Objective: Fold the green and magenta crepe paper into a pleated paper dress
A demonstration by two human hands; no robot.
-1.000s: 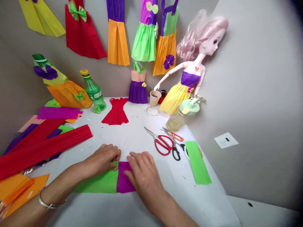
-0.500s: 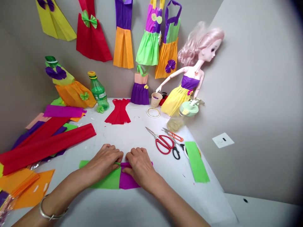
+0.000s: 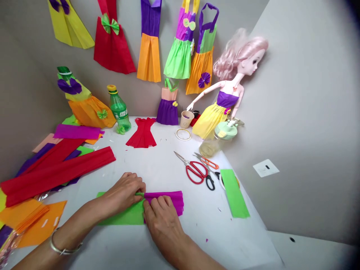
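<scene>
A strip of green crepe paper (image 3: pixel 123 215) and a pleated strip of magenta crepe paper (image 3: pixel 176 200) lie side by side on the table, meeting at an upright seam. My left hand (image 3: pixel 126 189) is closed at the upper end of the seam, thumb and fingers pinching the green paper's top edge. Lower on the seam, my right hand (image 3: pixel 161 219) has its fingers curled and pressed together on the magenta paper, covering part of it. Whether the two strips are joined under my fingers I cannot tell.
Red-handled scissors (image 3: pixel 197 172), black-handled scissors (image 3: pixel 210 182) and a green paper strip (image 3: pixel 234 193) lie to the right. Coloured crepe sheets (image 3: pixel 59 170) are piled left. Behind stand a green bottle (image 3: pixel 119 108), a paper cup (image 3: pixel 186 119) and a doll (image 3: pixel 225 99). A red paper dress (image 3: pixel 142 133) lies flat.
My right hand has slid down along the seam toward me, uncovering the magenta paper's top and right edge. My left hand stays at the seam's upper end.
</scene>
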